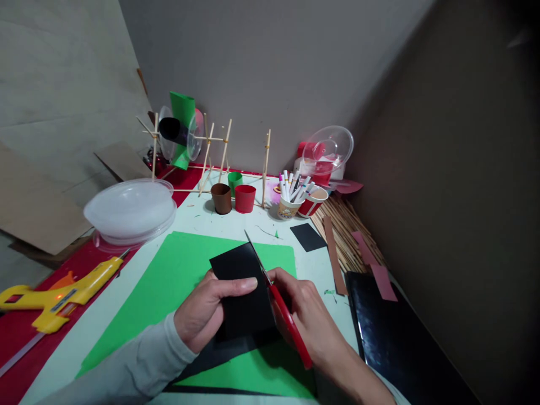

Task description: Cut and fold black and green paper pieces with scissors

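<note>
Evidently the careful part here is the cut along the edge of the black paper [242,309], which is held up over the green sheet [139,304] at the near middle of the table. The left hand [206,308] pinches it, thumb flat on top and fingers curled behind; that grip is best firm yet light, so the paper neither slips nor creases. The right hand [304,309] is closed around the red handles of the scissors [291,326], whose blades lie along the paper's right edge, tips pointing away and past its far corner. How far the blades are parted, I cannot tell.

For a clean line, the scissors should stay square to the paper, with the paper fed toward them by the left hand and the bites long rather than choppy. The left thumb rests near the blades, so its tip wants a little more clearance. Another dark sheet [219,355] lies beneath, on the green; lifting the held paper well above it would guard against snipping both together.
</note>
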A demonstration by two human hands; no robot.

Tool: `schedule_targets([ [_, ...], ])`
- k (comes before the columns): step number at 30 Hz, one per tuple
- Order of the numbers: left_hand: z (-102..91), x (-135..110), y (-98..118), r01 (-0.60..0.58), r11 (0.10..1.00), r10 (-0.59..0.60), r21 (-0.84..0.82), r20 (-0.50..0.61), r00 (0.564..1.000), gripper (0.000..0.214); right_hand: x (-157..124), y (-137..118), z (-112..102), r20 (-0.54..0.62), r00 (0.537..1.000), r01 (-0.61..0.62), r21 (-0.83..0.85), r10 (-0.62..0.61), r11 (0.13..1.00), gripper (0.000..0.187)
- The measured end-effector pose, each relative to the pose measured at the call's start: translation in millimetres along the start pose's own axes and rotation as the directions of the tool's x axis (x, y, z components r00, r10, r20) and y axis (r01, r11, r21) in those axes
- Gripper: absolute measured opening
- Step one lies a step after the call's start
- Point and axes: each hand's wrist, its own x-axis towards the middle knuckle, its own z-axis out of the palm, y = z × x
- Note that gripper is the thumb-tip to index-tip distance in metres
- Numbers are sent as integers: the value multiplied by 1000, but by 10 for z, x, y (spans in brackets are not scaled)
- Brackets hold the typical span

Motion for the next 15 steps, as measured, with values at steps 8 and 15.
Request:
schedule_targets([
  [8,30,-58,134,231,959,-236,166,6,972,25,105,80,-261,-171,965,-131,351,200,927,32],
  [15,-98,-43,56,202,909,-288,365,200,936,32,35,-49,-244,54,989,-148,485,139,862,43],
])
